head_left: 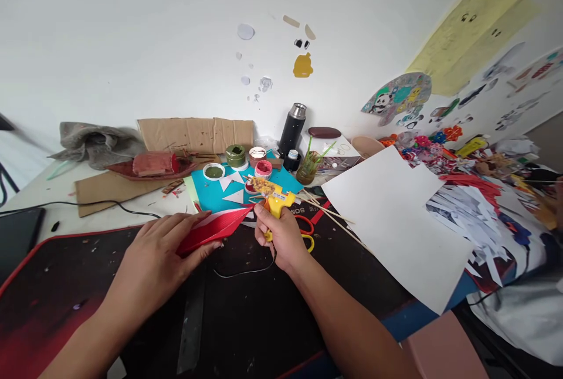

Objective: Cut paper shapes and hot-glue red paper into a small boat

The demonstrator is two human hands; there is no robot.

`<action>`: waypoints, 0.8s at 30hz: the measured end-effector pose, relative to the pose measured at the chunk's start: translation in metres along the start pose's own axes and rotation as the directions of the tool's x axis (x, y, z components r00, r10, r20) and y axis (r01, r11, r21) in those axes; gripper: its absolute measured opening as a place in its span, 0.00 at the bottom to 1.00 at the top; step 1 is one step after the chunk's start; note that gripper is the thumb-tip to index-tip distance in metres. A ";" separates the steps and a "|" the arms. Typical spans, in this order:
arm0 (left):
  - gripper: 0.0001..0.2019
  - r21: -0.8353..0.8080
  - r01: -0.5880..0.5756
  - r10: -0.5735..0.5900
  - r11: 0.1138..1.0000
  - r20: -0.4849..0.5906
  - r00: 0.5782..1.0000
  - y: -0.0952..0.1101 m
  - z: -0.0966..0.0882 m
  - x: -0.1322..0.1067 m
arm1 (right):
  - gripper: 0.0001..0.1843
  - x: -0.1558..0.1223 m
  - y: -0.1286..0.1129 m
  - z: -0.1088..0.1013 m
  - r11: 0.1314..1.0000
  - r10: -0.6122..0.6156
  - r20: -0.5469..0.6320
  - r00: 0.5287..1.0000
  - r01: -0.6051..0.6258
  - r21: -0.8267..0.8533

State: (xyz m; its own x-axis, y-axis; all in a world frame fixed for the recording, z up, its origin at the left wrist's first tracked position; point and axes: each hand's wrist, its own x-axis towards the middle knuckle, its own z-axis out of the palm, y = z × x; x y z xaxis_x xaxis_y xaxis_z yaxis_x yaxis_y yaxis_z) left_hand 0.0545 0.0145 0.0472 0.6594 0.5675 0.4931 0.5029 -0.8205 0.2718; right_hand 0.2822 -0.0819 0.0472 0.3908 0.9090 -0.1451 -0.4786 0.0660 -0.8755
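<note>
My left hand is closed on a red folded paper boat, thumb on the near side and fingers on the far side. The boat's pointed end reaches to the right, close to my other hand. My right hand grips a yellow hot glue gun, its nozzle pointing left and its front crusted with brown residue. A thin dark cord hangs below that hand. Behind the glue gun, white paper triangles lie on a turquoise sheet. Scissors with red and yellow handles lie just right of my right hand.
Open paint jars, a black thermos and a glass with brushes stand at the back. A red model boat sits on cardboard at left. A large white sheet, wooden sticks and paper strips lie right.
</note>
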 end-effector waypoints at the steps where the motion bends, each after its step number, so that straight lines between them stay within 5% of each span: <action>1: 0.23 0.000 -0.002 0.002 1.000 -0.001 1.000 0.000 0.000 0.000 | 0.29 0.000 0.000 0.000 1.000 0.000 0.005 1.000 0.000 0.017; 15: 0.35 -0.186 0.097 -0.090 0.978 0.046 0.995 0.004 0.004 0.000 | 0.28 -0.002 -0.001 0.003 1.000 -0.010 0.041 0.999 0.009 0.022; 24: 0.37 -0.311 0.343 -0.304 0.886 0.170 0.937 0.003 0.007 -0.002 | 0.30 0.001 0.000 0.001 0.999 -0.006 -0.025 1.000 0.007 0.031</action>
State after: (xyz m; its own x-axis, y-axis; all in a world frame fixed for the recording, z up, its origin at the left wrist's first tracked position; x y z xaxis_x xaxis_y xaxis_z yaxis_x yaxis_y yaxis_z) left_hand 0.0582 0.0118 0.0416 0.5607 0.7928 0.2391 0.4981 -0.5536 0.6674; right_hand 0.2815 -0.0803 0.0472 0.4132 0.8980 -0.1512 -0.5001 0.0850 -0.8618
